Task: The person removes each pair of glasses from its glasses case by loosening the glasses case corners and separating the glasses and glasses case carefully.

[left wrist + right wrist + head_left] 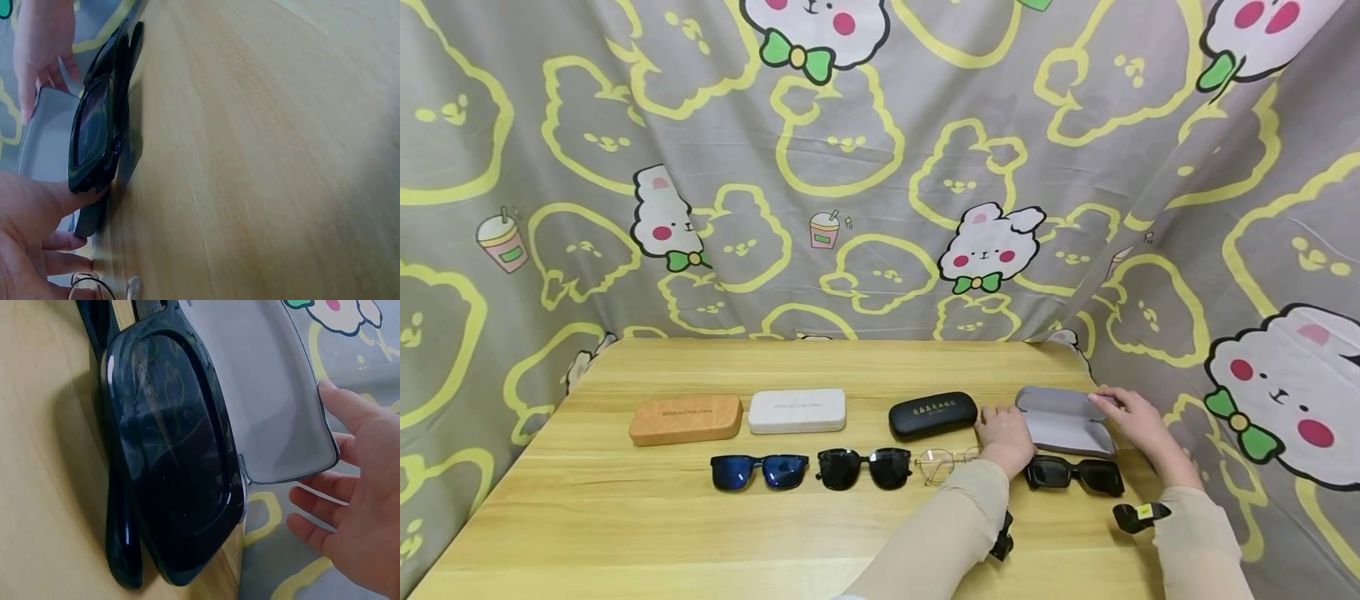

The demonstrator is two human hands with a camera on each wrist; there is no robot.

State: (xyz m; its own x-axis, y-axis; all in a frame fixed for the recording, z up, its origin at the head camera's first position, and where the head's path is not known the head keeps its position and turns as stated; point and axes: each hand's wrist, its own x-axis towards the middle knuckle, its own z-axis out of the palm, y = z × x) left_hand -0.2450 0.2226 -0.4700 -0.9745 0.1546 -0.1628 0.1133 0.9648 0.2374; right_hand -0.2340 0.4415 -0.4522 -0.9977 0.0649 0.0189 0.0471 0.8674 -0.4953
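A grey glasses case (pixel 1066 429) lies open at the right of the table, its lid raised at the back and its pale lining showing. My right hand (pixel 1131 421) pinches the lid's right edge, thumb inside and fingers behind, as the right wrist view shows. At the case's left end my left hand (pixel 1006 437) holds the base with bent fingers, partly hidden in the head view. Black thick-framed sunglasses (pixel 1075 475) rest just in front of the case, lenses facing forward. Thin gold-framed glasses (pixel 936 465) lie beside the left hand, partly covered by the left forearm.
Left of the hands stand a closed black case (pixel 932 415), a white case (pixel 797 411) and an orange-brown case (pixel 686 419). Before them lie dark sunglasses (pixel 865 468) and blue-lensed sunglasses (pixel 760 472). A patterned curtain (pixel 865 167) hangs behind the wooden table (pixel 700 542).
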